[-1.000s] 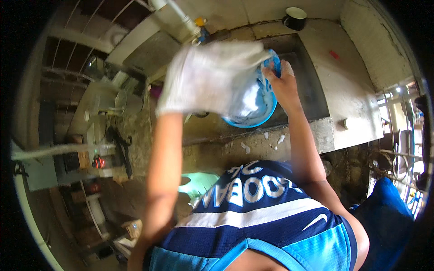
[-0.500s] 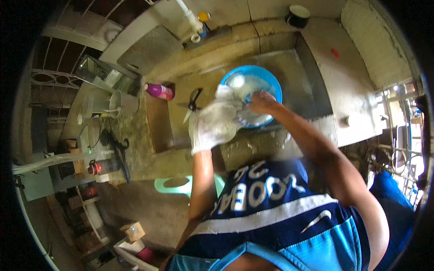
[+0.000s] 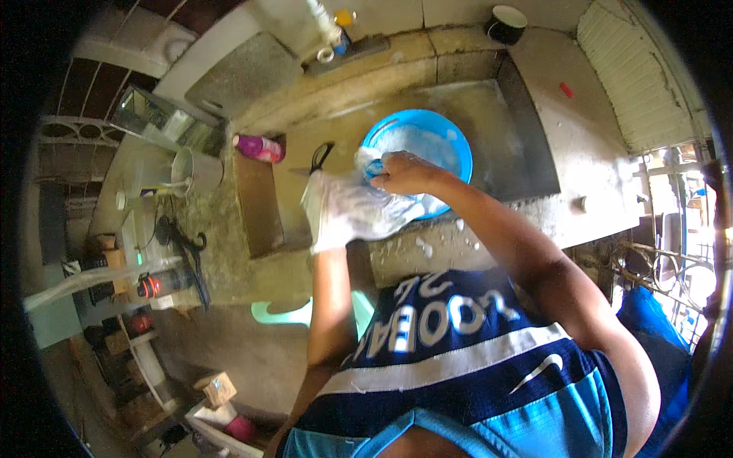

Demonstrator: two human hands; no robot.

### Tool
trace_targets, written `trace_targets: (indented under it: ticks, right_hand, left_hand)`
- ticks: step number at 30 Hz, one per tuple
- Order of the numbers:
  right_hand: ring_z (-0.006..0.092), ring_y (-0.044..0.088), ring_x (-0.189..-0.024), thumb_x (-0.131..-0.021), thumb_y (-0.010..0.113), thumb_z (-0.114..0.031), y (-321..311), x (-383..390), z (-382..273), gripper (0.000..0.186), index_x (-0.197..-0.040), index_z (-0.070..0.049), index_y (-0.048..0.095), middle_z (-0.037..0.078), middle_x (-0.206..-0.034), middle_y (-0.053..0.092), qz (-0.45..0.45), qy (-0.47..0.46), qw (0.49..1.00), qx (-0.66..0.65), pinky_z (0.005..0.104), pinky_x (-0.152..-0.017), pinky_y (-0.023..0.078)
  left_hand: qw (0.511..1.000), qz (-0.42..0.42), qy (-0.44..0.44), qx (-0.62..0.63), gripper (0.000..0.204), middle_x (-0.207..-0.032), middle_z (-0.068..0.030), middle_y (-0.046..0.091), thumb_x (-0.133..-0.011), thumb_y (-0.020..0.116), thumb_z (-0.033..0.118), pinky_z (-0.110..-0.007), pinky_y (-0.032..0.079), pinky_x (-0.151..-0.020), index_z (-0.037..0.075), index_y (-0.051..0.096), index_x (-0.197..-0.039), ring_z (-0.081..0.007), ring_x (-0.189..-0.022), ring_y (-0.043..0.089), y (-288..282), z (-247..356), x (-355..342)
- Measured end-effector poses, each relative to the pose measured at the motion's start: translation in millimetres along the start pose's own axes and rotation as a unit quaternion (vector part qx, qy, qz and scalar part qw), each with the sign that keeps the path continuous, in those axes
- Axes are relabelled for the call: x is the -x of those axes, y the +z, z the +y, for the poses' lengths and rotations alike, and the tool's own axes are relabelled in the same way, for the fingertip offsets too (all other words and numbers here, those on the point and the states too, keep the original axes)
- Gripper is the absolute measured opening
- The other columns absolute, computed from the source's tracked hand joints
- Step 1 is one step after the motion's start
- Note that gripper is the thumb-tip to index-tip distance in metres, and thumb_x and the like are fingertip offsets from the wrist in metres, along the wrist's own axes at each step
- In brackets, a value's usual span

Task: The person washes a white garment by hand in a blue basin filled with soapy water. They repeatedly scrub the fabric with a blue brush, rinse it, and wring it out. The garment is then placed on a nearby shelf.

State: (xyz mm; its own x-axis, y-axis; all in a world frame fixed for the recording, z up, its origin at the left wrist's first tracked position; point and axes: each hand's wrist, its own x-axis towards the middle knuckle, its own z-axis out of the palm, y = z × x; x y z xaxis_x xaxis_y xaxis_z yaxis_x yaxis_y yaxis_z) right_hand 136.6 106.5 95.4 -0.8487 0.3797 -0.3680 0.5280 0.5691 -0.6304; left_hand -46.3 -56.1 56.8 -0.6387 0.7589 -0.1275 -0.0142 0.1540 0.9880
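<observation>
A wet white cloth (image 3: 347, 210) covers my left hand and hides its fingers, at the near left of a blue basin (image 3: 463, 145). My right hand (image 3: 407, 174) closes round a small blue scrubber (image 3: 373, 169), partly hidden by my fingers, and holds it against the cloth at the basin's left rim. White suds (image 3: 416, 141) and cloudy water fill the basin, which stands in a concrete sink (image 3: 504, 145). Left of the basin, scissors (image 3: 322, 156) with black handles lie in the sink, partly behind the cloth.
A purple-pink bottle (image 3: 259, 148) lies at the sink's left edge. Beyond the sink stands a white pipe (image 3: 327, 30). A dark pot (image 3: 505, 27) sits at the far right corner, a red piece (image 3: 566, 90) on the right ledge. A grey bucket (image 3: 200, 172) is at left; a mint-green stool (image 3: 282, 312) stands below.
My right hand and the scrubber have moved left, from over the basin to its left rim. The white cloth has shifted left and down, now covering part of the scissors.
</observation>
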Motion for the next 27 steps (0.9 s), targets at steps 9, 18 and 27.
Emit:
trace_targets:
  ticks: [9, 18, 27]
  right_hand:
    - [0.0417, 0.071, -0.098, -0.082, 0.071, -0.034, -7.1, -17.9, 52.0, 0.036, -0.095, -0.002, 0.077, 0.025, -0.103, 0.073, 0.116, 0.133, 0.982, 0.072, 0.0508, -0.088, 0.055]
    - [0.0384, 0.070, -0.099, -0.087, 0.060, -0.020, -32.8, 23.1, 65.4, 0.029, -0.101, 0.003, 0.072, 0.025, -0.098, 0.071, 0.268, 0.054, 0.955, 0.113, 0.0480, -0.086, 0.058]
    - [0.0374, 0.067, -0.106, -0.086, 0.074, -0.029, -104.0, 51.8, 107.7, 0.060, -0.132, 0.003, 0.052, 0.025, -0.112, 0.067, 0.248, 0.081, 0.947, -0.188, 0.0427, -0.092, 0.054]
  left_hand:
    - [0.909, -0.055, 0.221, -0.348, 0.022, -0.099, -0.0055, 0.069, -0.097, 0.064, 0.025, -0.040, 0.056, -0.080, 0.005, 0.067, -0.105, -0.0243, -0.088, 0.067, 26.2, 103.4, -38.2]
    - [0.714, -0.170, 0.529, -0.427, 0.052, -0.120, -0.0152, 0.065, -0.089, 0.069, 0.025, -0.040, 0.051, -0.101, 0.002, 0.056, -0.134, -0.0312, -0.112, 0.063, 77.2, 194.5, -83.6]
    - [0.763, -0.479, 0.097, -0.424, 0.042, -0.125, -0.0119, 0.068, -0.091, 0.067, 0.017, -0.035, 0.050, -0.102, 0.004, 0.063, -0.131, -0.0203, -0.113, 0.064, 114.2, 292.0, -66.1]
